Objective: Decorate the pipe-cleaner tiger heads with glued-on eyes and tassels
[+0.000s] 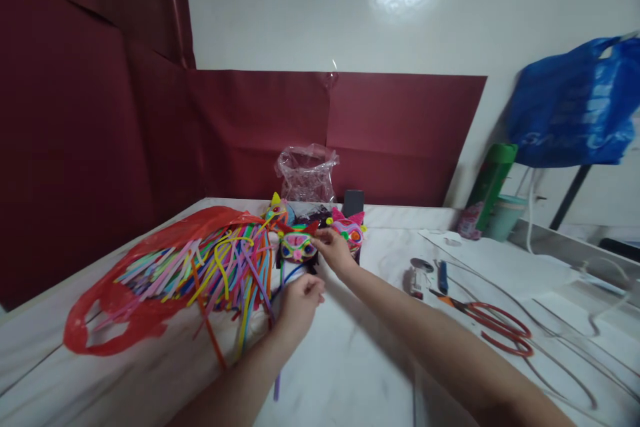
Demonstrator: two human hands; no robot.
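Note:
My right hand [334,250] reaches to the middle of the table, its fingers closed at the edge of a colourful fuzzy animal face [297,245] with red pointed ears. The face looks made of pipe cleaners, with dark eyes and a pink nose. Nearer to me is my left hand [301,300], fingers curled together; whatever they hold, if anything, cannot be made out. A blue pipe cleaner [295,273] lies just beyond it. Close by are a pink-eared face [350,230] and a yellow-eared one [279,211], partly hidden behind the others.
Many loose pipe cleaners [220,263] spread over a red plastic bag [113,340] at left. Red-handled scissors [495,323], a blue cutter [443,277] and cables lie at right. A clear plastic bag [307,173] stands at the back; a green can [493,183] stands far right.

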